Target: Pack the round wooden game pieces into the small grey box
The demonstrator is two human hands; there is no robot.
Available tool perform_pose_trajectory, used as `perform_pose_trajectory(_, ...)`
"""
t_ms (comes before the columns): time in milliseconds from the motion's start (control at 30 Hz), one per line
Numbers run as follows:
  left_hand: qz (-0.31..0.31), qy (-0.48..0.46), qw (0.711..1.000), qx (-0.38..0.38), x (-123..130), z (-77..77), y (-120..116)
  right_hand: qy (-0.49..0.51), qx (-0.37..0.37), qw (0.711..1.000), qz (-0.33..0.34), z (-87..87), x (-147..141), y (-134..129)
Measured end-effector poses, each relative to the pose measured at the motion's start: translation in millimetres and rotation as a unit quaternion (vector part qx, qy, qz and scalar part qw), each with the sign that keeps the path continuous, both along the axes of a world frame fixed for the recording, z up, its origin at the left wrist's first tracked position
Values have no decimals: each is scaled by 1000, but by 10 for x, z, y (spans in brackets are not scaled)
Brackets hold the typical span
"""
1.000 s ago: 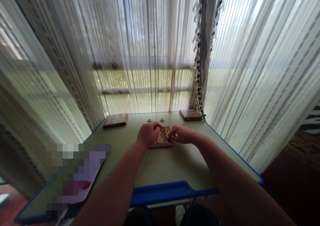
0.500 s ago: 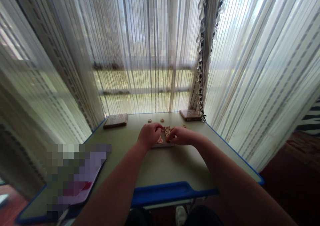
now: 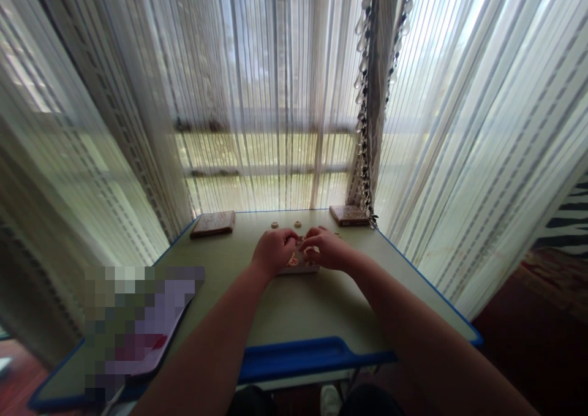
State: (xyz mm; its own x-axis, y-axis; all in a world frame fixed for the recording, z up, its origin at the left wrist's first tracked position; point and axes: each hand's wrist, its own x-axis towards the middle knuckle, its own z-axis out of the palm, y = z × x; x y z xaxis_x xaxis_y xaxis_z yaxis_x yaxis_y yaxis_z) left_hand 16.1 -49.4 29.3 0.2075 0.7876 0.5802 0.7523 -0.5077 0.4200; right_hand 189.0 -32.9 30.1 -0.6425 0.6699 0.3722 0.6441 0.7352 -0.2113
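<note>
My left hand (image 3: 274, 250) and right hand (image 3: 325, 249) curl over the shallow tray (image 3: 298, 270) mid-table; I can't tell whether either grips anything. Some round pieces (image 3: 293, 261) already lie inside, while two loose discs (image 3: 297, 224) sit beyond it.

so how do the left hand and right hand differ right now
The left hand is at the left side of the tray, while the right hand is over its right side. The left hand's fingers look curled closer together; the right hand's look more spread, arching over the tray. Both are bare and close to the discs; whether either grips one cannot be told.
</note>
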Motion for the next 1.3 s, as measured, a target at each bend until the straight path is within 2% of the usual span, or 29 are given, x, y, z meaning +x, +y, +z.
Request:
perform_pose_trajectory(133,12,21,1000,1,14,-2,12,-52,47,998,10,-62,-55,20)
perform_pose_trajectory(300,11,20,1000,9,16,-17,26,-106,71,992,2,-32,-90,2)
perform_pose_trajectory(533,12,12,1000,6,10,-34,43,-127,66,990,-9,-37,-113,-15)
perform_pose_trajectory(733,16,7,1000,4,-11,-43,43,-13,9,1000,24,-90,-132,19)
perform_pose_trajectory(933,8,23,1000,-9,3,-93,49,32,-23,998,-51,-14,16,91)
perform_pose_trajectory(1133,17,9,1000,-3,0,-98,34,3,-111,993,-27,26,111,74)
perform_pose_trajectory(1300,103,-31,993,42,-13,-50,-1,-32,-138,989,-29,65,90,6)
